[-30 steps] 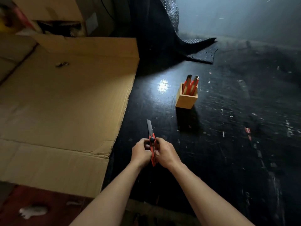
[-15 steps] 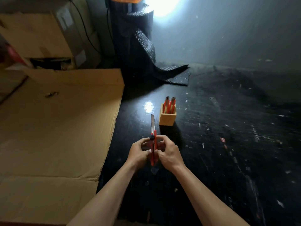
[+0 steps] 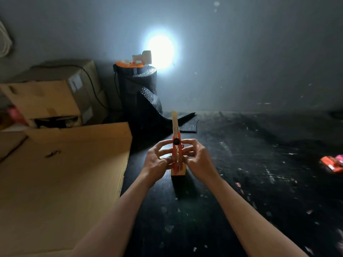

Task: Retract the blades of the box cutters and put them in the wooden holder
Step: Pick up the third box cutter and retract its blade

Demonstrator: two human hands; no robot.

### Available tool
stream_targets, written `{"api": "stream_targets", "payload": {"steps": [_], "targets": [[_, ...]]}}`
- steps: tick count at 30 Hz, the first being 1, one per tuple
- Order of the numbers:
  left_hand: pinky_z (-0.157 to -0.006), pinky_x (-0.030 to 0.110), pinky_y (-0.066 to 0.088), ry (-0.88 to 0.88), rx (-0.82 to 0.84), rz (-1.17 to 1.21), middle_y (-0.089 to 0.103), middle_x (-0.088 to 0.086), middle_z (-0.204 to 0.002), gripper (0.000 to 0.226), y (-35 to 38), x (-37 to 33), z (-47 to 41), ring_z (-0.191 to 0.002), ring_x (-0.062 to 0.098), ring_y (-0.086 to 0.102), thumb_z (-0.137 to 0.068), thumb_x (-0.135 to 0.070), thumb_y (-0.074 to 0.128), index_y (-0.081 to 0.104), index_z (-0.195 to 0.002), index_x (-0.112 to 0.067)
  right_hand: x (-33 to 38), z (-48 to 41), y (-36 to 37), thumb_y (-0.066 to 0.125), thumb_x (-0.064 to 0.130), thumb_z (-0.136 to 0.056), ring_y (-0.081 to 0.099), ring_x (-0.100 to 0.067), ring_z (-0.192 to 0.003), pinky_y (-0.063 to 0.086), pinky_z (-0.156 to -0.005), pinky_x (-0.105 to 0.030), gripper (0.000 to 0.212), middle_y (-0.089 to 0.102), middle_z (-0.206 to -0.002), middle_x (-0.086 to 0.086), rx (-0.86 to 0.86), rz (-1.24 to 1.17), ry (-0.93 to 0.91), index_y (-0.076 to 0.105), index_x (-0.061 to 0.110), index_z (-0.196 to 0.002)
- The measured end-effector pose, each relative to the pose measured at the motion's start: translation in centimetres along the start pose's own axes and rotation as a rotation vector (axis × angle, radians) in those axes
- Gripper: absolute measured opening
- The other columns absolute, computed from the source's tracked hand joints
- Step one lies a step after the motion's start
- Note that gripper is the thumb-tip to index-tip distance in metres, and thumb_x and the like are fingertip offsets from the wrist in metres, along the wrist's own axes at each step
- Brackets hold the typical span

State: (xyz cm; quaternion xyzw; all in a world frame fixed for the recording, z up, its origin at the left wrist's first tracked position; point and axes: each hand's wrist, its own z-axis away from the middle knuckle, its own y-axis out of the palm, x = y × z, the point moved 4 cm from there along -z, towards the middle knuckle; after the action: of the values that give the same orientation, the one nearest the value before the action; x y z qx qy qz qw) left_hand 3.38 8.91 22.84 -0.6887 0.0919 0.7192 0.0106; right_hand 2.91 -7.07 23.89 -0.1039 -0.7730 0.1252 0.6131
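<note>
An orange box cutter point(image 3: 176, 145) stands upright between both hands, its blade point(image 3: 174, 121) still out and pointing up. My left hand point(image 3: 157, 161) grips the handle from the left, my right hand point(image 3: 196, 158) from the right, fingertips near the black lock wheel. The wooden holder point(image 3: 178, 171) sits on the black table right behind the hands; only its lower front shows, and its contents are hidden by the hands and cutter.
A large flat cardboard sheet point(image 3: 61, 175) covers the left of the table. Cardboard boxes point(image 3: 53, 97) stand at the back left, beside a roll of black bubble wrap point(image 3: 141, 89) with a lamp on top. Orange and pink objects point(image 3: 333, 163) lie at the right edge.
The view has tilted up and the cutter has risen with both hands, now held in front of the wooden holder, which it covers. Its blade is still extended.
</note>
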Motion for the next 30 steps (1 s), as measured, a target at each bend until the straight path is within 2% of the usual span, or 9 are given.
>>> {"api": "stream_targets", "payload": {"steps": [2, 5, 10, 15, 18, 20, 25, 27, 30], "targets": [[-0.068, 0.038, 0.065, 0.006, 0.014, 0.031, 0.081, 0.008, -0.102, 0.055, 0.1, -1.0, 0.2, -0.086, 0.029, 0.081, -0.087, 0.023, 0.063, 0.066, -0.126, -0.016, 1.0, -0.3, -0.7, 0.076, 0.004, -0.086, 0.075, -0.012, -0.083, 0.063, -0.076, -0.03, 0.046, 0.075, -0.096, 0.0, -0.017, 0.099, -0.03, 0.058, 0.02, -0.126], [-0.068, 0.038, 0.066, -0.005, 0.037, 0.039, 0.082, 0.01, -0.102, 0.06, 0.2, -1.9, 0.3, -0.085, 0.029, 0.08, -0.087, 0.026, 0.059, 0.064, -0.134, -0.011, 3.0, -0.6, -1.6, 0.073, 0.018, -0.091, 0.071, -0.005, -0.087, 0.057, -0.078, -0.019, 0.042, 0.074, -0.098, 0.006, -0.082, 0.276, -0.193, 0.059, 0.034, -0.127], [-0.077, 0.049, 0.066, 0.007, 0.073, 0.005, 0.078, 0.019, -0.115, 0.067, 0.6, -3.0, 0.0, -0.102, 0.05, 0.071, -0.086, 0.029, 0.052, 0.064, -0.138, -0.012, 4.8, -1.0, -2.2, 0.071, 0.023, -0.093, 0.067, -0.006, -0.093, 0.059, -0.081, -0.023, 0.032, 0.069, -0.113, 0.002, -0.129, 0.355, -0.292, 0.065, 0.026, -0.125], [-0.07, 0.042, 0.066, -0.012, 0.111, 0.036, 0.08, 0.015, -0.113, 0.071, 1.1, -3.5, 0.1, -0.094, 0.035, 0.077, -0.085, 0.032, 0.045, 0.065, -0.137, -0.011, 5.0, -1.5, -2.7, 0.07, 0.027, -0.093, 0.067, -0.007, -0.088, 0.057, -0.077, -0.021, 0.024, 0.068, -0.111, 0.004, -0.168, 0.35, -0.263, 0.065, 0.027, -0.116], [-0.069, 0.044, 0.067, -0.016, 0.115, 0.059, 0.079, 0.016, -0.113, 0.072, 1.2, -3.8, -0.1, -0.098, 0.04, 0.074, -0.083, 0.034, 0.043, 0.065, -0.137, -0.008, 5.3, -1.5, -2.9, 0.07, 0.025, -0.093, 0.067, -0.007, -0.088, 0.052, -0.073, -0.014, 0.025, 0.068, -0.11, 0.005, -0.167, 0.365, -0.27, 0.065, 0.024, -0.118], [-0.071, 0.046, 0.067, -0.017, 0.114, 0.073, 0.079, 0.017, -0.113, 0.072, 1.3, -4.0, -0.1, -0.102, 0.044, 0.07, -0.084, 0.035, 0.042, 0.065, -0.136, -0.008, 5.5, -1.6, -3.0, 0.071, 0.024, -0.092, 0.067, -0.009, -0.089, 0.054, -0.074, -0.016, 0.024, 0.068, -0.11, 0.005, -0.148, 0.385, -0.281, 0.066, 0.023, -0.116], [-0.071, 0.041, 0.067, -0.012, 0.115, 0.146, 0.081, 0.01, -0.113, 0.059, 1.0, -4.7, -0.2, -0.092, 0.026, 0.08, -0.089, 0.024, 0.056, 0.068, -0.132, -0.015, 5.3, -1.0, -2.8, 0.075, 0.026, -0.089, 0.067, -0.007, -0.096, 0.06, -0.079, -0.021, 0.023, 0.066, -0.111, 0.009, -0.073, 0.418, -0.267, 0.068, 0.022, -0.111], [-0.072, 0.04, 0.067, -0.019, 0.111, 0.173, 0.08, 0.01, -0.113, 0.057, 0.8, -5.0, -0.2, -0.092, 0.024, 0.081, -0.088, 0.022, 0.058, 0.068, -0.13, -0.016, 5.1, -0.5, -2.6, 0.076, 0.025, -0.088, 0.067, -0.005, -0.096, 0.058, -0.078, -0.017, 0.023, 0.065, -0.11, 0.012, -0.056, 0.384, -0.24, 0.069, 0.023, -0.11], [-0.073, 0.038, 0.066, -0.021, 0.102, 0.177, 0.08, 0.009, -0.114, 0.054, 0.4, -5.2, -0.5, -0.095, 0.024, 0.08, -0.089, 0.018, 0.062, 0.07, -0.129, -0.017, 4.6, 0.1, -1.9, 0.079, 0.021, -0.085, 0.068, -0.005, -0.096, 0.061, -0.083, -0.024, 0.02, 0.064, -0.107, 0.014, -0.003, 0.316, -0.254, 0.07, 0.028, -0.102]]}}
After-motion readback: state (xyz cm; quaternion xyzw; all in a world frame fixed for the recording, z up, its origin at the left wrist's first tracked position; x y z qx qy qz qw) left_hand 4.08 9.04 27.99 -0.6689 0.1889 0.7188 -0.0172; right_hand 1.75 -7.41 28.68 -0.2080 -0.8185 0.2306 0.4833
